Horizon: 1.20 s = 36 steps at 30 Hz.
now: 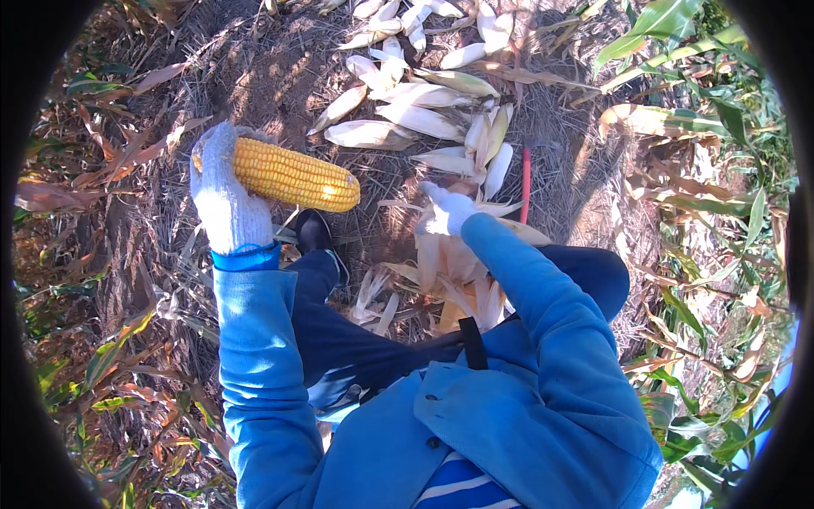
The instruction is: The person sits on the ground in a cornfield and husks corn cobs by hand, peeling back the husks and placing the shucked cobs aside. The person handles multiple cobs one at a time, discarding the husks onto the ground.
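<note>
My left hand, in a white knitted glove, grips a husked ear of yellow corn near one end. The ear's bare kernels face up, and its other end points to the right. My right hand, also gloved in white, is over loose pale corn husks between my legs. Its fingers are partly hidden, so whether it grips a husk is unclear. Just beyond it lies a pile of corn ears in their husks on the ground.
A red rod-like handle lies right of the pile. Dry straw and soil cover the ground. Corn plants with green and dried leaves stand along the left and right. My shoe is below the held ear.
</note>
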Available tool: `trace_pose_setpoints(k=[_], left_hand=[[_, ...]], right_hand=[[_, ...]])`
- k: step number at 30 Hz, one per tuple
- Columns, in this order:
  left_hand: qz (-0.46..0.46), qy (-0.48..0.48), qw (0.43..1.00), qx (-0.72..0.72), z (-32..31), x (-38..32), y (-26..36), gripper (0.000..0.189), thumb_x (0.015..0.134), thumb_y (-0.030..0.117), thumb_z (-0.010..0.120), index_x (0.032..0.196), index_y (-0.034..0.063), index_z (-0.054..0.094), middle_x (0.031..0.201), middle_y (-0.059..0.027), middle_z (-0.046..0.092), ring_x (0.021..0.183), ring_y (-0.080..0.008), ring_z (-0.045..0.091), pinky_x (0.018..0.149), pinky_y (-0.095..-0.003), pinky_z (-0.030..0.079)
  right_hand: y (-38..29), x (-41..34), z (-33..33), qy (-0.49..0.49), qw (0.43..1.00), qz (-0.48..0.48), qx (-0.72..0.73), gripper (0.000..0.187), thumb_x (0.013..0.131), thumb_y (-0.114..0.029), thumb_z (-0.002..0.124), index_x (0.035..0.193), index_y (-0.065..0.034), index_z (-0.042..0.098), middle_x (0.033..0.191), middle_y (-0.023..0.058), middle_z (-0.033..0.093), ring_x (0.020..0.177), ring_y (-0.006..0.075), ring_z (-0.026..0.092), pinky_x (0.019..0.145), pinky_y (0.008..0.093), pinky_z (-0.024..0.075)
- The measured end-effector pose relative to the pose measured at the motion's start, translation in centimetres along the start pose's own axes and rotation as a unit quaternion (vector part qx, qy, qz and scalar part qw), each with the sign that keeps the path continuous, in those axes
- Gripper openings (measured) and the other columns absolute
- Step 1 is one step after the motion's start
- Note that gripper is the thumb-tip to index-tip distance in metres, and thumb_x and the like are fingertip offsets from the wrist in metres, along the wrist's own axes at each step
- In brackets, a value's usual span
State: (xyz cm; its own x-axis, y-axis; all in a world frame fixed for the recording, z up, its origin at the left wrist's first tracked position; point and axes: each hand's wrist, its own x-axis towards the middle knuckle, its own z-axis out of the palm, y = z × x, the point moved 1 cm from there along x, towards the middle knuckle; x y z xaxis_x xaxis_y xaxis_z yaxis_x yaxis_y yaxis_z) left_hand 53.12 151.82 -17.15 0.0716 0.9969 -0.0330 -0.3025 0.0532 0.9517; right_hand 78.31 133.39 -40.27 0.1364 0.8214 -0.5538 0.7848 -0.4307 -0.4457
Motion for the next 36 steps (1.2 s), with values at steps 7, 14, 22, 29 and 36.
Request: trace_pose_setpoints(k=[7,14,22,29,36], left_hand=[[-0.020,-0.013,0.995,0.098,-0.2,-0.5,0.3,0.037,0.103,0.038,0.055,0.115,0.0027,0.058,0.103,-0.0140,0.067,0.103,-0.0277,0.069,0.094,-0.0415,0.055],[-0.045,-0.019,0.995,0.092,0.9,0.1,-1.0,0.042,0.102,0.041,0.055,0.119,0.0032,0.056,0.104,-0.0138,0.065,0.104,-0.0310,0.068,0.098,-0.0480,0.054],[-0.061,-0.019,0.998,0.003,1.3,-0.3,-1.0,0.035,0.106,0.037,0.051,0.115,0.0036,0.058,0.102,-0.0150,0.067,0.101,-0.0287,0.069,0.093,-0.0433,0.056],[-0.108,-0.032,0.992,-0.062,0.5,0.2,-2.3,0.031,0.101,0.035,0.062,0.106,0.0043,0.060,0.090,-0.0124,0.067,0.085,-0.0244,0.068,0.077,-0.0392,0.058],[-0.143,-0.075,0.987,-0.022,2.8,-0.2,-4.8,0.031,0.099,0.026,0.070,0.119,0.0023,0.064,0.108,-0.0058,0.065,0.097,-0.0133,0.060,0.087,-0.0286,0.050]], right_hand=[[2.5,2.4,3.5,-0.112,0.974,0.084,-0.177,0.116,0.068,-0.039,0.092,0.162,-0.0255,0.025,0.159,0.0144,0.042,0.143,0.0342,0.046,0.108,0.0588,0.0413],[7.7,4.1,9.1,-0.147,0.972,0.130,-0.132,0.121,0.066,-0.041,0.093,0.163,-0.0249,0.022,0.158,0.0159,0.043,0.140,0.0350,0.048,0.105,0.0567,0.0447],[5.3,-7.9,16.7,-0.514,0.834,0.036,-0.196,0.065,0.081,-0.039,0.079,0.142,-0.0249,0.059,0.129,0.0153,0.068,0.117,0.0353,0.067,0.096,0.0454,0.0538],[1.1,-0.7,2.7,-0.029,0.950,-0.034,0.308,0.069,0.088,-0.045,0.077,0.146,-0.0125,0.055,0.143,0.0192,0.059,0.125,0.0331,0.064,0.106,0.0408,0.0499],[-11.0,-0.5,-5.1,-0.103,0.803,-0.210,0.549,0.089,0.087,-0.019,0.082,0.159,-0.0088,0.029,0.147,0.0140,0.051,0.127,0.0252,0.055,0.108,0.0370,0.0463]])
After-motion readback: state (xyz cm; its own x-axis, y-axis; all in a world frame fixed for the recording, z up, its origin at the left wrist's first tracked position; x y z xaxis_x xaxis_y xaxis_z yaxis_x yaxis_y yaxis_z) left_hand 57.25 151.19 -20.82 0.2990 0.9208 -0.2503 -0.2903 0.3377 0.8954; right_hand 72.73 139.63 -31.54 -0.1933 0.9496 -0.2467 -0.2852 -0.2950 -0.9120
